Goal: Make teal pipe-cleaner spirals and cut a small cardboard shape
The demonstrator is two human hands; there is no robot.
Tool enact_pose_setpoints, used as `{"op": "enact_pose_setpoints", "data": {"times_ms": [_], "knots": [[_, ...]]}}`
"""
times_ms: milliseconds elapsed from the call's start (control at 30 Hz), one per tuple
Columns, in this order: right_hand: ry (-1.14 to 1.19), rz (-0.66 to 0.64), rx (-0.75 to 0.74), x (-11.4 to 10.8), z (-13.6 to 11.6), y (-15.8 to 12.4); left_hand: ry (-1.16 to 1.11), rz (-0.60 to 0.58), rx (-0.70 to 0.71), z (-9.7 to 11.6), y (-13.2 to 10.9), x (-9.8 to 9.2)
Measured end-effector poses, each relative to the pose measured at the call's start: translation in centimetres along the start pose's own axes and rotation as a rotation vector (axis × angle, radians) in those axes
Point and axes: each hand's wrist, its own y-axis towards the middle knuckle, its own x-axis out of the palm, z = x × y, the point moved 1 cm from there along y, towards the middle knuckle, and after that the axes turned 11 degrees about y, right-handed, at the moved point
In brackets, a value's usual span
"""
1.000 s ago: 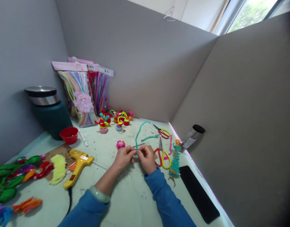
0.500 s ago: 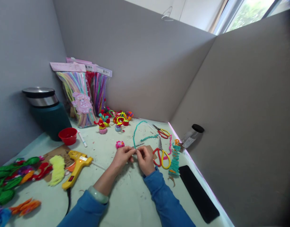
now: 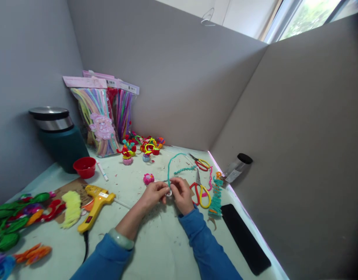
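Both hands meet over the middle of the table. A teal pipe cleaner (image 3: 169, 167) rises from between them and arches to the right. My left hand (image 3: 154, 193) pinches a small whitish piece (image 3: 168, 193) at the pipe cleaner's lower end; its kind is too small to make out. My right hand (image 3: 181, 194) is closed with thumb and finger on the pipe cleaner, close to that piece. Just left of the fingers lies a pink flower-like pompom piece (image 3: 148, 179). Scissors with red and yellow handles (image 3: 200, 192) rest right of my right hand.
A yellow glue gun (image 3: 96, 206) lies at left, near a red cup (image 3: 84, 167) and a teal bottle (image 3: 62, 144). Bags of pipe cleaners (image 3: 101, 120) stand behind. A second pair of scissors (image 3: 201, 163), a teal-wrapped piece (image 3: 216, 198) and a black case (image 3: 244, 239) lie right.
The fingers have parted slightly, and the whitish piece now shows between them. The teal pipe cleaner has shifted a little to the right with the hands.
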Motion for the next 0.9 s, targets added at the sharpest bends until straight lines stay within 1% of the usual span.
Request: {"op": "enact_pose_setpoints", "data": {"times_ms": [67,167,233,433,567,767,833,900], "knots": [[0.071,0.036,0.1,0.0,0.6,0.0,0.014,-0.022,-0.011,0.2,-0.1,0.1],[0.116,0.0,0.197,-0.1,1.3,0.0,0.048,-0.024,-0.015,0.1,-0.1,0.2],[0.141,-0.013,0.221,-0.3,1.5,0.0,0.049,-0.034,-0.024,-0.1,-0.1,0.2],[0.213,0.02,0.267,-0.2,1.4,0.0,0.012,-0.04,-0.054,-0.3,-0.1,0.2],[0.204,0.001,0.265,0.1,1.2,0.0,0.059,-0.011,-0.039,-0.6,0.2,0.2],[0.089,0.0,0.189,0.3,1.3,-0.1,0.177,0.069,0.008,-0.3,0.0,0.4],[0.051,0.012,0.163,0.3,1.3,-0.2,0.212,0.088,0.029,0.0,-0.3,0.3],[0.02,0.054,0.115,0.3,1.1,-0.1,0.22,0.095,0.04,0.2,-0.4,0.3]]}}
